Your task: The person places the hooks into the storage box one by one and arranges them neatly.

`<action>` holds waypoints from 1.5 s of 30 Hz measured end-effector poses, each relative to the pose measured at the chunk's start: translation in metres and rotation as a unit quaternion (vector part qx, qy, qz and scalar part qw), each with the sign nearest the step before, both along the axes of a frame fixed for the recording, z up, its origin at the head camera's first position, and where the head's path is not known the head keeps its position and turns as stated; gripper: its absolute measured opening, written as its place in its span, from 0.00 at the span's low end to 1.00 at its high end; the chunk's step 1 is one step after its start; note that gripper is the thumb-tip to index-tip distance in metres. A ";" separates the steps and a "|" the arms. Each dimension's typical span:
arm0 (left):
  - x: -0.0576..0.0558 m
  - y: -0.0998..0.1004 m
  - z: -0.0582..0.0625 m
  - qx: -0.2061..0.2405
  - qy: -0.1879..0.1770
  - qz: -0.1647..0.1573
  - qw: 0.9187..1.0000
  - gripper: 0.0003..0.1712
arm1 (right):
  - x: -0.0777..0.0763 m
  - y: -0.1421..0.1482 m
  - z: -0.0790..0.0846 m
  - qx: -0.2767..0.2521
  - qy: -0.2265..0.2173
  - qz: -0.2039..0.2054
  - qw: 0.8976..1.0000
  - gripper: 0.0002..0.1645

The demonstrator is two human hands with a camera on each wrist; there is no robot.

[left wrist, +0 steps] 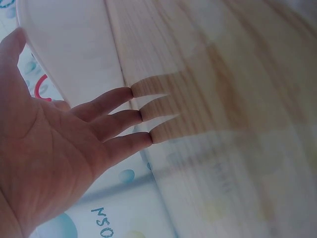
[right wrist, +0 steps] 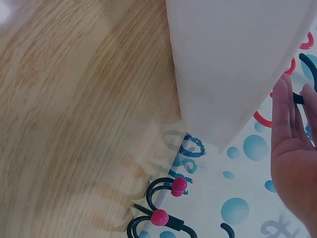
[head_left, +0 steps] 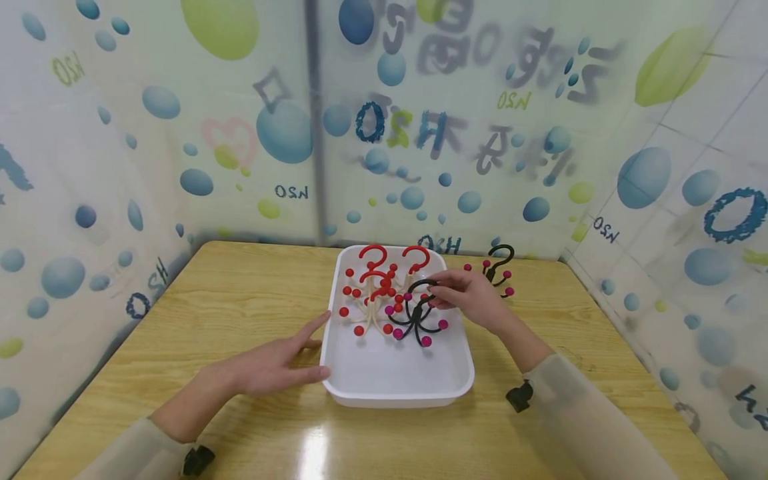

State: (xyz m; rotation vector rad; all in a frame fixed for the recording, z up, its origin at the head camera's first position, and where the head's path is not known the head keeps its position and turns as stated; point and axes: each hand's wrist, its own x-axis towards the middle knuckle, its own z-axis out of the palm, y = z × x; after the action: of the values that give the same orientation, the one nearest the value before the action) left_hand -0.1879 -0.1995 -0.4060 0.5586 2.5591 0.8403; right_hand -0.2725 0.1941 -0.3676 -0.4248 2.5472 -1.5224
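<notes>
Over the white tray (head_left: 399,401), my right hand (head_left: 474,301) pinches the curved top of a black octopus-shaped hook hanger (head_left: 417,316) with magenta ball tips. Its arms spread inside the tray; whether they touch the bottom I cannot tell. My left hand (head_left: 270,368) lies at the tray's left side, thumb and fingertips against the wall. In the left wrist view, the left hand (left wrist: 59,141) has its fingers extended. Several cream hangers (head_left: 373,313) with red hooks and red ball tips stand in the tray's far half, partly overlapping.
Another black hanger (head_left: 492,273) with magenta balls stands on the wooden table (head_left: 252,300), right of the tray near the back edge. In the right wrist view this black hanger (right wrist: 174,222) appears below the tray wall. Printed curtains (head_left: 240,200) enclose the table's back and sides.
</notes>
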 end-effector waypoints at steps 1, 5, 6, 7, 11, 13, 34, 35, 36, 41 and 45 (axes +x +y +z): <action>0.000 0.000 0.000 0.000 0.001 0.000 1.000 0.55 | 0.000 0.000 0.000 0.003 0.000 0.000 1.000 0.19; 0.000 0.000 -0.001 0.001 0.003 -0.002 1.000 0.54 | 0.000 0.001 0.000 0.010 0.007 0.002 1.000 0.18; 0.000 0.000 -0.001 0.000 0.004 -0.002 1.000 0.55 | 0.001 0.002 0.000 0.010 0.008 0.003 1.000 0.18; 0.000 0.000 -0.001 -0.001 0.004 -0.002 1.000 0.55 | 0.001 0.002 0.000 0.008 0.009 0.006 1.000 0.17; 0.000 0.000 0.000 -0.003 0.003 -0.002 1.000 0.54 | 0.002 0.003 0.000 0.007 0.010 0.006 1.000 0.18; 0.000 0.000 0.001 -0.002 0.002 -0.004 1.000 0.54 | 0.002 0.005 0.000 0.012 0.010 0.002 1.000 0.18; 0.002 0.001 0.003 0.007 0.002 -0.008 1.000 0.53 | 0.012 0.049 -0.009 0.062 0.012 -0.035 0.997 0.25; 0.002 0.001 0.003 0.007 0.004 -0.009 1.000 0.53 | 0.012 0.051 -0.010 0.064 0.012 -0.036 0.997 0.24; 0.002 0.001 0.002 0.008 0.005 -0.009 1.000 0.53 | 0.013 0.053 -0.011 0.064 0.012 -0.034 0.997 0.24; 0.001 0.001 0.001 0.009 0.010 -0.012 1.000 0.54 | 0.014 0.066 -0.016 0.066 0.011 -0.028 0.997 0.25; 0.001 0.001 0.000 0.010 0.011 -0.013 1.000 0.53 | 0.015 0.074 -0.019 0.071 0.005 -0.035 0.997 0.27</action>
State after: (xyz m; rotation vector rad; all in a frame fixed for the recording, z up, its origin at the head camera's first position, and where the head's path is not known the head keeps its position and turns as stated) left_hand -0.1870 -0.1990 -0.4055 0.6097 2.5592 0.8563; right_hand -0.2574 0.2681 -0.3864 -0.3274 2.6834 -1.3513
